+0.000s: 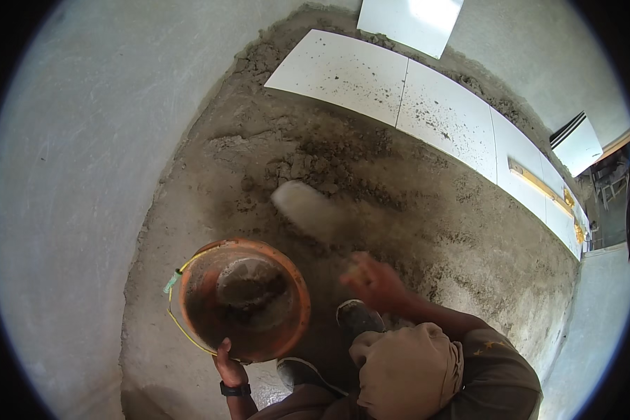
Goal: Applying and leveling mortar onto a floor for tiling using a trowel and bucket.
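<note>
An orange bucket (302, 297) stands tilted at my lower left, its mouth facing up toward me and grey mortar (252, 281) inside. My left hand (231, 367) grips its near rim, thumb over the edge and fingers hidden beneath. To the right of the bucket, my right hand (371, 280) is closed and smeared by motion. Ahead of that fist is the blurred pale blade of a trowel (304, 206), held over the loose mortar on the floor; its handle is lost in the blur.
Large white tiles (446, 124) lie in a row across the far side, specked with mortar. A yellow spirit level (539, 183) rests on the right-hand ones. Another tile (409, 24) leans by the far wall, and several are stacked (577, 143) at right. Bare walls border the rough floor.
</note>
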`<state>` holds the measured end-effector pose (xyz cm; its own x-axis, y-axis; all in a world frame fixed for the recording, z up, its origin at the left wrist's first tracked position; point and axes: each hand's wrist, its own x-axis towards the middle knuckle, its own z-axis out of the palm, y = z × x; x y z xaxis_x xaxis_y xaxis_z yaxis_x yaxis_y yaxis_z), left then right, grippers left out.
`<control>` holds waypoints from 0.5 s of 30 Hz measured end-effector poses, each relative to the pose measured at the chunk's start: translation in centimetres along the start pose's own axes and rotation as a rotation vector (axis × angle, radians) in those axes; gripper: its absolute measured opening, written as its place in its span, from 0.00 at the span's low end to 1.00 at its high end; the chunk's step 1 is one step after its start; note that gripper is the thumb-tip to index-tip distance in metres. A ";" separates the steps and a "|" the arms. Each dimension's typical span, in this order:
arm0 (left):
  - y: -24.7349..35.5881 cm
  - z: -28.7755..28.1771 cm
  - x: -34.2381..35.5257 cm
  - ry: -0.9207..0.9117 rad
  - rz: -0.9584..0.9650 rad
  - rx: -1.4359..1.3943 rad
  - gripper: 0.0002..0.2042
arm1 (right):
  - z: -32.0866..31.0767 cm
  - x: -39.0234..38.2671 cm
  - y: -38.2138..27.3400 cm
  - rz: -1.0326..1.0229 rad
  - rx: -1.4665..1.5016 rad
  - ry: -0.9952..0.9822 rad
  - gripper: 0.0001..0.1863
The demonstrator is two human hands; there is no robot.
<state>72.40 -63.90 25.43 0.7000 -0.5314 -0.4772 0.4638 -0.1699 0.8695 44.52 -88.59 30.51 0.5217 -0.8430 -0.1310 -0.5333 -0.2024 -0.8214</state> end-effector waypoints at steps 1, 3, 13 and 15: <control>-0.5 -0.5 0.4 0.007 -0.028 -0.007 0.30 | -0.5 -0.8 2.1 -0.032 -0.082 0.069 0.28; -0.6 -0.7 0.6 0.026 -0.063 -0.012 0.29 | -1.7 -4.3 8.9 0.063 -0.144 0.095 0.25; 0.2 0.7 0.5 0.023 -0.032 0.000 0.27 | -3.0 -24.8 17.8 0.370 -0.095 0.093 0.12; 0.3 0.6 0.3 0.038 -0.032 0.018 0.27 | 0.7 -20.9 17.4 0.638 0.038 0.215 0.14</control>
<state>72.43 -64.57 25.60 0.7053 -0.4939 -0.5086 0.4764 -0.2010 0.8559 24.78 -74.15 18.56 -0.0341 -0.8729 -0.4867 -0.6670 0.3826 -0.6393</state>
